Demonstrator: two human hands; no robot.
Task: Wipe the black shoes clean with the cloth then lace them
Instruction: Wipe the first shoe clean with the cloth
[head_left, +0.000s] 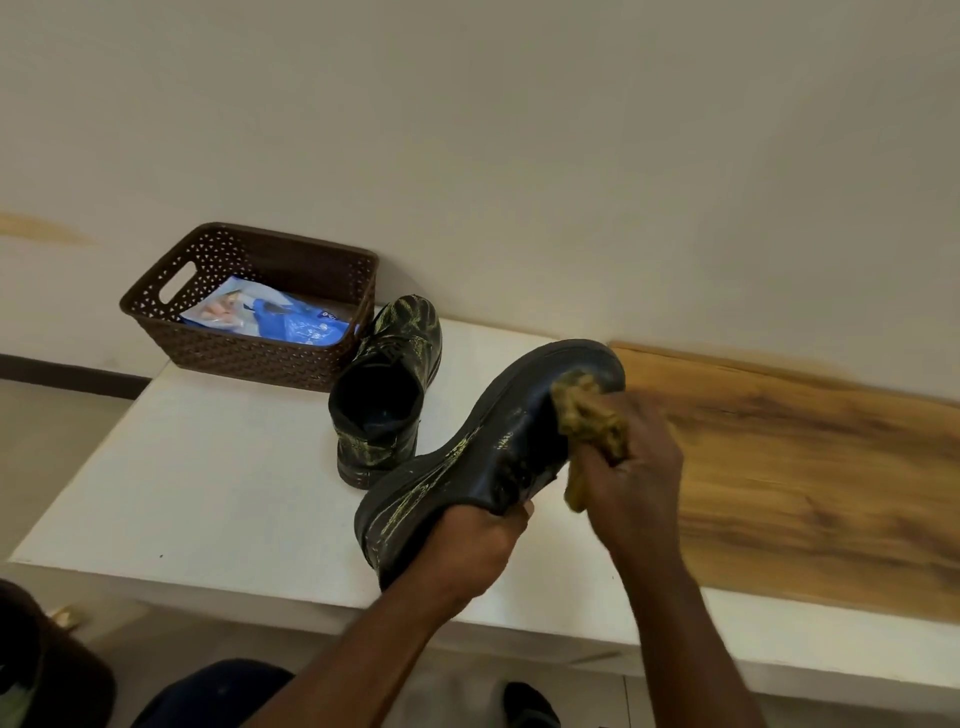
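Left hand (470, 545) grips shoe (467, 467); blurred right hand (631, 478) seemingly presses cloth (589, 421).

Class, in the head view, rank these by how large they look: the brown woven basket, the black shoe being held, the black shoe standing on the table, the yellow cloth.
1. Brown woven basket and held black shoe: alike; the shoe is nearer, so unranked.
2. Standing black shoe.
3. Yellow cloth, partly bunched in the right hand.

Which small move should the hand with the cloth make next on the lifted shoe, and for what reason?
Probably draw the cloth back along the side of the held shoe toward the heel. The right hand presses it at the toe, while yellowish streaks show on the side and heel, near where the left hand grips.
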